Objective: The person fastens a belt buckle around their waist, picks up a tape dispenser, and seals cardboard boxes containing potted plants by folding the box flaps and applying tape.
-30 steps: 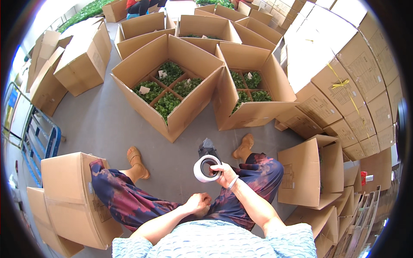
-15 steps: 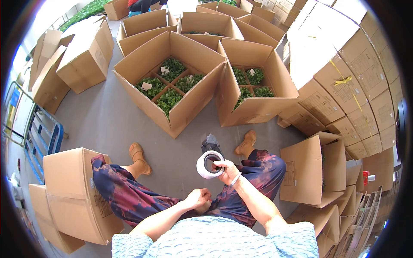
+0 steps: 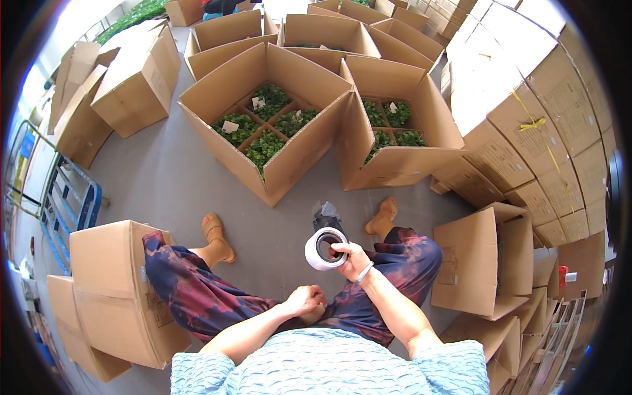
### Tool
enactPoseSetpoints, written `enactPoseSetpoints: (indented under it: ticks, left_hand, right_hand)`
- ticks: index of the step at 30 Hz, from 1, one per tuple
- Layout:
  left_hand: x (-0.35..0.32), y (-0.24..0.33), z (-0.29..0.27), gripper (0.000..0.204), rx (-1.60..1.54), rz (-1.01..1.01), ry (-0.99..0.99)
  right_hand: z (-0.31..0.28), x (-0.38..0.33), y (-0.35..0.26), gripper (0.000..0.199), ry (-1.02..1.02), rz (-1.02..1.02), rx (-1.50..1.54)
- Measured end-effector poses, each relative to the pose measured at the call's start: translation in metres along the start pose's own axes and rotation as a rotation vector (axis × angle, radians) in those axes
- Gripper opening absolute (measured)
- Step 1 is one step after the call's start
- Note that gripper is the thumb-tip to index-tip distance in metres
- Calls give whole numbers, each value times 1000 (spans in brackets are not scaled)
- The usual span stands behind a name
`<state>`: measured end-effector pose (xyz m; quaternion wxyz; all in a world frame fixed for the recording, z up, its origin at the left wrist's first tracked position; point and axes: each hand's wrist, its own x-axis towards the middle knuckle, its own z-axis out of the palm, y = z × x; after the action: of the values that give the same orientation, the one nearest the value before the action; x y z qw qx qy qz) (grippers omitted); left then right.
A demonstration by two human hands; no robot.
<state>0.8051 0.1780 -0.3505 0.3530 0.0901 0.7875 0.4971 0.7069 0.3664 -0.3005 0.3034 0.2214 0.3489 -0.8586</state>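
Note:
My right hand (image 3: 353, 261) grips a tape dispenser (image 3: 327, 212) that carries a wide roll of whitish tape (image 3: 316, 252). Its thumb and fingers close around the roll's near right side, over my lap, and the dark dispenser head points away from me. My left hand (image 3: 305, 301) rests on my lap with its fingers curled in; whatever they may hold is hidden. Beyond my feet stand two open cardboard boxes, one on the left (image 3: 260, 178) and one on the right (image 3: 395, 172). Cardboard dividers split both, with leafy green artificial-looking plants (image 3: 264, 149) and small pale tags in the sections.
Closed boxes (image 3: 105, 263) stand by my left knee, and an open box (image 3: 464, 263) lies by my right knee. Tall carton stacks (image 3: 513, 151) line the right side. A blue metal cart (image 3: 69, 204) is at far left. More open boxes (image 3: 329, 33) and a person (image 3: 220, 6) are beyond.
My view has shifted slightly, so the boxes sit a little further right and higher in the picture. Both hands keep their hold and place over my lap.

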Motion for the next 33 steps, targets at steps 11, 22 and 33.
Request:
enactPoseSetpoints:
  ticks: [11,22,33]
  left_hand:
    - [-2,0,-2,27,32,-61,-3]
    - [30,2,-103,50,-317,-51,374]
    - [69,93,-269,66,1039,285,958]
  right_hand:
    - [4,-4,2,20,3,19,-44]
    - [-5,-8,-11,22,62,-67,102]
    - [-13,-9,-13,20,118,-89,161]
